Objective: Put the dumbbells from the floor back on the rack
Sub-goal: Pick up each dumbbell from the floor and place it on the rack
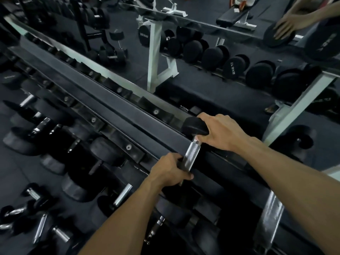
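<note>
I am setting a dumbbell onto the top shelf of the rack, right of the frame's centre. My left hand is clenching the near end of the knurled chrome handle; my right hand is cupping the far black rubber head. I judge both heads should be seating squarely across the shelf rails before I let go. Round matte-black dumbbells are filling the lower tiers at left.
</note>
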